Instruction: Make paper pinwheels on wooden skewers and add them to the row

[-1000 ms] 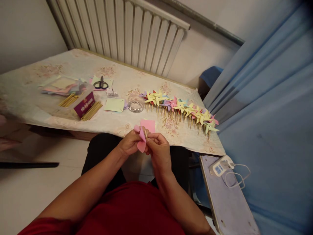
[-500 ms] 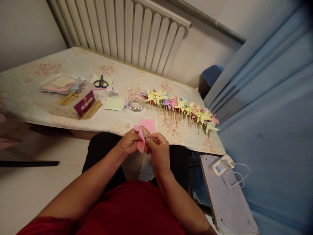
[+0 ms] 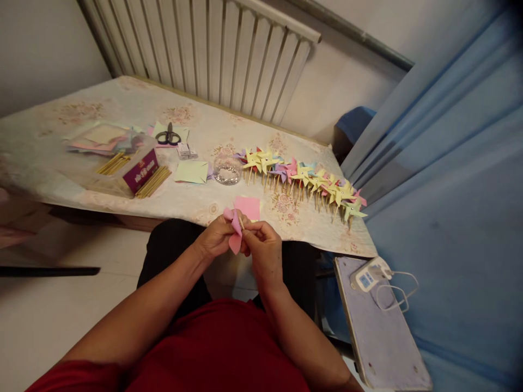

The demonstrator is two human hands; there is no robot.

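Left hand (image 3: 216,238): pinching folded pink paper (image 3: 235,244) by its left side, at the near edge of the surface (image 3: 196,204).
Right hand (image 3: 265,245): fingers drawn together about a pale stick (image 3: 241,222) whose top shows against the paper; the exact fingertip contact is hidden from me.
Pink paper: between both hands, flaps curled. I judge it almost weightless, soft and easily creased, so I would hold it near its gathered middle and spare the flaps.
Pale stick: thin, stiff and light by my guess, perhaps smooth enough to roll; best gripped close to the paper.
Plastic box (image 3: 141,171): far left, purple label on its right end, loose sticks (image 3: 111,164) inside, coloured sheets (image 3: 100,136) at its far side.
Stick bundle (image 3: 153,183): lying just right of the label.
Scissors (image 3: 168,137): resting on paper, small white boxes (image 3: 187,151) nearby.
Green square (image 3: 192,172): flat, slit at a corner.
Round dish (image 3: 214,170): clear, with small shiny pieces I cannot identify.
Pink square (image 3: 247,208): flat, just beyond the hands.
Pinwheels (image 3: 302,174): a slanting row, mostly yellow and pink; whether they stand or lie, I cannot tell.
White device (image 3: 370,276): far right, on a lower stool (image 3: 392,337), its cable looped alongside.
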